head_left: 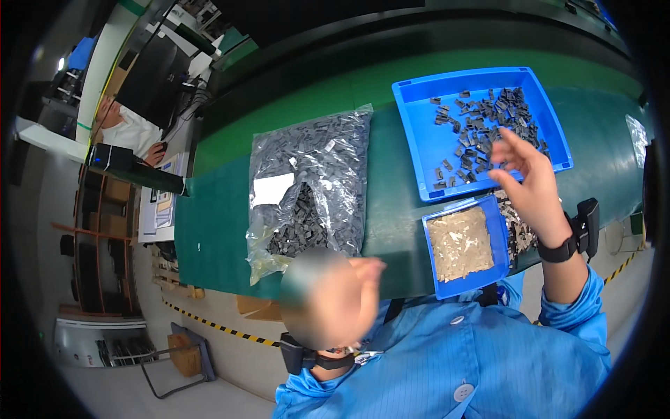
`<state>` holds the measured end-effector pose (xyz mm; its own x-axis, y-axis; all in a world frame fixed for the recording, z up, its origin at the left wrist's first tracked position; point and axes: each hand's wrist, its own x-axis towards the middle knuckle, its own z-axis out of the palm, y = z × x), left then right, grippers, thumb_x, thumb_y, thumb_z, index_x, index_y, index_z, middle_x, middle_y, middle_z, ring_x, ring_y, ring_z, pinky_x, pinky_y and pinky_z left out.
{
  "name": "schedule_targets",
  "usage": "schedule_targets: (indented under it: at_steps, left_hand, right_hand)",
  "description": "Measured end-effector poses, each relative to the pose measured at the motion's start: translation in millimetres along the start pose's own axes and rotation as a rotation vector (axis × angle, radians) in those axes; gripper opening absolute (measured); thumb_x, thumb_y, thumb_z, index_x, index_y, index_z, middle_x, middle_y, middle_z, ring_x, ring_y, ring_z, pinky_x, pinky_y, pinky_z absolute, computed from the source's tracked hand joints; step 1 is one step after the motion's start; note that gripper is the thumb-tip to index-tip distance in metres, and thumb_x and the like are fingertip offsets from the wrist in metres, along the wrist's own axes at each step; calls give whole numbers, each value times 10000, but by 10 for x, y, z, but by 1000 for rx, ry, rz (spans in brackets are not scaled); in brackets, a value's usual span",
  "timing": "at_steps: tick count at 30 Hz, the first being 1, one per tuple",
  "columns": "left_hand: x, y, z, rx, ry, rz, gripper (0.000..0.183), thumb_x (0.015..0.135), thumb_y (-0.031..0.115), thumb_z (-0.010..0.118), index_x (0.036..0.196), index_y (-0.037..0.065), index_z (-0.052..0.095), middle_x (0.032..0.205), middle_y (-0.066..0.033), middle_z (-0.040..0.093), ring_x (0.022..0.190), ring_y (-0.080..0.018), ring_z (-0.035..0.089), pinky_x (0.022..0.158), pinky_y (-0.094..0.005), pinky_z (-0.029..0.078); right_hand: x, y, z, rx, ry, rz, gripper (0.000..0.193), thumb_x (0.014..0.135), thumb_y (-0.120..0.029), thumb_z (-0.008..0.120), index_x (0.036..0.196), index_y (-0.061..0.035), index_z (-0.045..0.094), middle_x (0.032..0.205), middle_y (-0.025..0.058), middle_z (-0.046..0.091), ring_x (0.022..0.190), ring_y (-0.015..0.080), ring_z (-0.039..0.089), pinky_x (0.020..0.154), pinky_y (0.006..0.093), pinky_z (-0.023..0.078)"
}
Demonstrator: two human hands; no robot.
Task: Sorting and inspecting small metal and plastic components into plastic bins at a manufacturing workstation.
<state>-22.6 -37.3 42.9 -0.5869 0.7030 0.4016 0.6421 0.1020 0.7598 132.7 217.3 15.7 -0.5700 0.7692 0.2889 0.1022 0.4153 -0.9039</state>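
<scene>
My right hand (pixel 528 183) is over the near right side of a large blue tray (pixel 427 150), thumb and fingers apart with nothing visible between them. Small dark grey plastic pieces (pixel 481 133) lie loose in that tray, mostly in its right half. My left hand (pixel 352 297) is beside the near end of a clear plastic bag (pixel 314 150) full of similar dark pieces. A round blur covers much of this hand, so whatever its fingers hold is hidden. Between my hands, a smaller blue box (pixel 500 244) holds small beige pieces (pixel 460 244).
Small metallic pieces (pixel 518 234) lie beside the smaller box, under my right wrist. A green mat (pixel 216 237) covers the table. Another person (pixel 132 133) sits at the far left near a monitor (pixel 155 80). A folding chair (pixel 188 356) stands on the floor at lower left.
</scene>
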Motion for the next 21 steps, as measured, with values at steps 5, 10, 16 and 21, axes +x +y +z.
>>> schedule_targets:
  at_steps: [5, 10, 16, 21]
  left_hand:
    - [18, -526, -381, 488, 245, -114, 136, 813, -62, 623, 938, -54, 677, 917, -158, 684, 821, -265, 674, 720, -331, 525]
    - [62, -869, -507, 751, 121, -68, 183, 770, -45, 665, 953, -54, 677, 951, -187, 669, 829, -324, 674, 715, -373, 540]
    - [133, -983, -467, 849, -39, -156, 227, 724, 2, 726, 947, -35, 703, 947, -183, 675, 758, -324, 665, 678, -400, 527]
    - [170, -1010, -453, 775, 11, -121, 165, 698, -46, 717, 859, -29, 683, 885, -170, 661, 757, -335, 646, 695, -398, 515]
  right_hand:
    - [-61, -99, -48, -328, -22, -162, 422, 767, 87, 650, 1179, 27, 587, 1167, 191, 619, 1076, 313, 609, 942, 355, 463]
    - [-276, -144, -175, -306, -70, -172, 350, 779, 97, 626, 1123, 39, 604, 1158, 187, 623, 1063, 317, 611, 929, 364, 465]
    - [-522, -84, -455, -274, -31, -29, 347, 778, 90, 627, 1119, 29, 602, 1131, 171, 632, 985, 278, 624, 881, 351, 476]
    - [-651, -74, -522, -277, -35, 43, 325, 770, 76, 639, 1092, 35, 620, 1114, 173, 633, 932, 263, 631, 861, 341, 492]
